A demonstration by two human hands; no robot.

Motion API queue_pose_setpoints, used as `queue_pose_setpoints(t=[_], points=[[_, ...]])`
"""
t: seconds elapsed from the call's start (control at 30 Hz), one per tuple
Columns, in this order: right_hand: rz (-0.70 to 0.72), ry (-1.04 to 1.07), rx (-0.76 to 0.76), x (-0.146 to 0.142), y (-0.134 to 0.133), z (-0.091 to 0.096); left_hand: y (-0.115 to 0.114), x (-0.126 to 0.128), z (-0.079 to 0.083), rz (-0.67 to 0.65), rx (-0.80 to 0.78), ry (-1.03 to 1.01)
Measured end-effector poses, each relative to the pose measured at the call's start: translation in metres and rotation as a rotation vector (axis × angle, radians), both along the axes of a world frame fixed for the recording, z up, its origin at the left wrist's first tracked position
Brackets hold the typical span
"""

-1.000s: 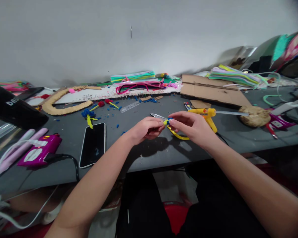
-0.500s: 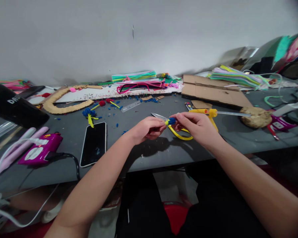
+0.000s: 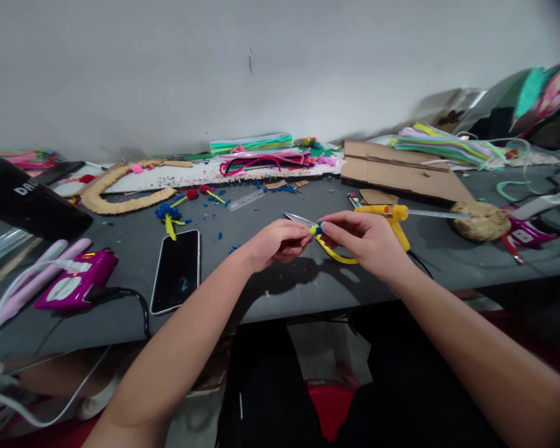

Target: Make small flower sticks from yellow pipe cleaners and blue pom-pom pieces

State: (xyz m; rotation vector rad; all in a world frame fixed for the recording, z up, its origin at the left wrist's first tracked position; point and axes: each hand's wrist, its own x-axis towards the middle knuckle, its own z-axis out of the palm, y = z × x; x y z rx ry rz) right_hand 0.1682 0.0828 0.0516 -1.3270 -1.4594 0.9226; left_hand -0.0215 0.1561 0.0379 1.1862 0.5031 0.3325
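My left hand [image 3: 279,241] and my right hand [image 3: 361,238] meet above the grey table [image 3: 280,283], both pinching one small piece of blue and yellow pipe cleaner [image 3: 316,229] between their fingertips. The left fingers are curled round its yellow end. The right thumb and forefinger press on the blue tuft. Just behind the hands lie scissors [image 3: 322,239] with a yellow handle, their blades pointing left. A yellow glue gun [image 3: 389,218] lies beyond my right hand.
A black phone [image 3: 176,270] lies left of my hands, a magenta glue gun [image 3: 74,283] with a cord further left. Blue scraps, a blue-and-yellow pipe-cleaner flower [image 3: 167,216], a cardboard ring [image 3: 116,193], cardboard sheets [image 3: 401,171] and pipe-cleaner bundles [image 3: 252,144] crowd the back.
My right fingers drew slightly right with the blue tuft half a second ago, then closed back toward the left hand. The left hand stayed in place.
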Motion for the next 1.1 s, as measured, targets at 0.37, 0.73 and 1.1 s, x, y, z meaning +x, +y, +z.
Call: queue_pose_setpoints(t=[0.37, 0.73, 1.1], points=[[-0.006, -0.073, 0.223, 0.0058, -0.0013, -0.0055, 0.0023, -0.0020, 0.0036, -0.022, -0.238, -0.052], [-0.046, -0.132, 0.245, -0.0012, 0.0009, -0.0053, 0.0022, -0.0013, 0.0024, -0.060, -0.240, -0.069], [-0.018, 0.041, 0.074, 0.0033, 0.0037, -0.0021, 0.0029, -0.0019, -0.0001, -0.020, -0.186, -0.043]])
